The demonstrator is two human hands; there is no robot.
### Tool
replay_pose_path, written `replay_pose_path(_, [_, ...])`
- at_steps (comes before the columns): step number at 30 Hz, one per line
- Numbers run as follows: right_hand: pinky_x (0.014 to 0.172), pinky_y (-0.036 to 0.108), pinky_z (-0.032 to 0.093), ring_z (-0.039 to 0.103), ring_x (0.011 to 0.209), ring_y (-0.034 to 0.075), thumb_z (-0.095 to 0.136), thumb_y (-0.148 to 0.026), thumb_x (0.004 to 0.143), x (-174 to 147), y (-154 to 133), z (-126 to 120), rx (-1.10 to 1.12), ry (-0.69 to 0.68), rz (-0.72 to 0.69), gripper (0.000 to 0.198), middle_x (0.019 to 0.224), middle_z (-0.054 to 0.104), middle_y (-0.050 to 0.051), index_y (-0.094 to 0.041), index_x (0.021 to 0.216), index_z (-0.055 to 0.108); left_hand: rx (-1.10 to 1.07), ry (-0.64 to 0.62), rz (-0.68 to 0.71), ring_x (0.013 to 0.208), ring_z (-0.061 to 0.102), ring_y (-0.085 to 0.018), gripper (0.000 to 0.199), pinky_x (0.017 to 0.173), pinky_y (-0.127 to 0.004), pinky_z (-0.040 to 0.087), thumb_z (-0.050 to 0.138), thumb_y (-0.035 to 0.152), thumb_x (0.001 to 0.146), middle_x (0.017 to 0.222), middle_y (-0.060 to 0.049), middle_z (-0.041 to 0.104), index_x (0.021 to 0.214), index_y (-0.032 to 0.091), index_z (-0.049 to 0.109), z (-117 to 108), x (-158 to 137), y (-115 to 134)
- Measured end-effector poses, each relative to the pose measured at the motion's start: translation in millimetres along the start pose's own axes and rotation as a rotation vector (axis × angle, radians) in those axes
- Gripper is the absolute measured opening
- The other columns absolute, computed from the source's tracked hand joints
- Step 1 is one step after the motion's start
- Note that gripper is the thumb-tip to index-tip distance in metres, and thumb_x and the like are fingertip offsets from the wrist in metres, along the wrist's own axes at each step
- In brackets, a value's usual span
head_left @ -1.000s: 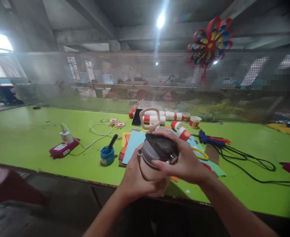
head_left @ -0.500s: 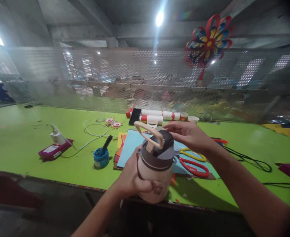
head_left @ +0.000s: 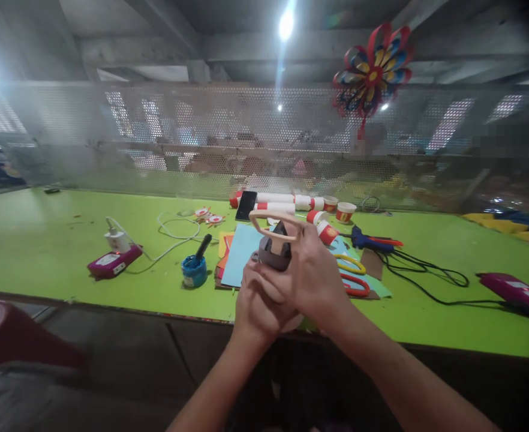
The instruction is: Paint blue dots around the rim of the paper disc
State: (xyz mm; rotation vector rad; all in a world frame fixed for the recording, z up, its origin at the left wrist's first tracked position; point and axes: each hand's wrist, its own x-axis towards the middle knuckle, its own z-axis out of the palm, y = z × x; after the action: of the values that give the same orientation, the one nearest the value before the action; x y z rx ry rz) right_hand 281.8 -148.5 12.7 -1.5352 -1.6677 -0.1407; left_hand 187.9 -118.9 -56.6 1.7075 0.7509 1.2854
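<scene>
– While the bottle is held at the tabletop's near edge, how is it secured?
– It is clasped by the left grip and, opposite, by the right grip.

Both the left hand and the right hand are bare, with uncovered skin across their backs, fingers and wrists. Behind the left hand runs a bare left forearm, slim at the wrist and fuller farther back; behind the right hand, the right forearm is likewise uncovered, smooth and tapering toward the wrist. Below the hands, between the forearms, lies a dark area, too dim to tell clothing from shadow.
</scene>
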Motion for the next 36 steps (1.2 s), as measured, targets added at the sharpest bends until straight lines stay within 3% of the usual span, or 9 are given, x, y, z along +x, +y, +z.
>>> replay_pose_path(3, [0.102,0.059,0.043,0.054,0.118,0.037,0.075,-0.026,0.073,7,6,-2,0.214,-0.05,-0.039,0.061,0.132,0.054,0.018,-0.018,0.131,0.058,0.107,0.097,-0.012,0.102,0.062,-0.034,0.056,0.095,-0.053,0.049,0.082,0.03,0.055,0.106,-0.009,0.065,0.103,0.021,0.054,0,-1,-5])
replay_pose_path(6, [0.097,0.047,0.051,0.062,0.108,0.029,0.079,-0.031,0.069,20,27,-15,0.373,-0.23,-0.165,0.064,0.121,0.064,0.011,-0.021,0.129,0.058,0.12,0.11,-0.039,0.094,0.065,-0.032,0.064,0.083,-0.047,0.054,0.083,0.04,0.06,0.104,-0.009,0.065,0.11,0.02,0.049,-9,-5,-6])
replay_pose_path(11, [0.097,0.039,0.052,0.064,0.115,0.027,0.088,-0.042,0.059,50,59,-27,0.638,-0.569,-0.342,0.098,0.124,0.066,0.008,-0.026,0.145,0.044,-0.047,-0.076,-0.028,0.096,0.066,-0.027,0.07,0.081,-0.037,0.055,0.085,0.033,0.059,0.11,-0.008,0.068,0.118,0.019,0.05,-30,-7,0])
replay_pose_path(16, [0.099,0.045,0.05,0.062,0.122,0.029,0.089,-0.024,0.058,61,41,-34,1.01,-0.835,-0.519,0.094,0.13,0.065,0.011,-0.025,0.141,0.046,-0.259,-0.305,-0.004,0.108,0.064,-0.035,0.084,0.091,-0.045,0.053,0.09,0.037,0.053,0.12,-0.012,0.067,0.125,0.019,0.05,-52,-9,7])
replay_pose_path(19, [0.097,0.05,0.051,0.062,0.122,0.03,0.088,-0.032,0.061,60,25,-41,1.246,-0.731,-0.526,0.087,0.138,0.059,0.01,-0.03,0.138,0.046,-0.407,-0.427,-0.004,0.112,0.064,-0.039,0.088,0.093,-0.049,0.053,0.089,0.042,0.054,0.125,-0.014,0.066,0.129,0.02,0.049,-60,-15,13])
replay_pose_path(23, [0.096,0.057,0.051,0.061,0.121,0.035,0.088,-0.055,0.051,63,19,-45,1.229,-0.563,-0.355,0.112,0.142,0.055,0.015,-0.028,0.146,0.035,-0.42,-0.44,0.011,0.109,0.066,-0.038,0.085,0.095,-0.05,0.053,0.088,0.041,0.059,0.124,-0.012,0.067,0.131,0.022,0.05,-65,-27,20])
replay_pose_path(27, [0.095,0.058,0.052,0.06,0.123,0.036,0.087,-0.046,0.058,62,22,-46,1.354,-0.488,-0.309,0.102,0.14,0.057,0.01,-0.033,0.147,0.038,-0.378,-0.336,0.052,0.105,0.068,-0.034,0.083,0.092,-0.044,0.056,0.091,0.039,0.057,0.119,-0.008,0.069,0.129,0.025,0.052,-70,-40,22])
replay_pose_path(31, [0.095,0.055,0.054,0.064,0.118,0.033,0.083,-0.046,0.063,52,25,-50,1.387,-0.352,-0.223,0.086,0.144,0.055,0.004,-0.037,0.141,0.049,-0.176,-0.214,0.096,0.107,0.068,-0.032,0.092,0.095,-0.042,0.055,0.094,0.036,0.05,0.121,-0.005,0.067,0.13,0.029,0.049,-81,-57,17])
replay_pose_path(36, [0.109,0.056,0.044,0.044,0.141,0.035,0.067,-0.06,0.07,35,28,-48,1.193,-0.18,-0.131,0.071,0.147,0.054,0.002,-0.036,0.136,0.056,0.017,-0.141,0.109,0.119,0.061,-0.037,0.104,0.103,-0.046,0.05,0.094,0.043,0.048,0.131,-0.008,0.061,0.138,0.032,0.044,-96,-73,12])
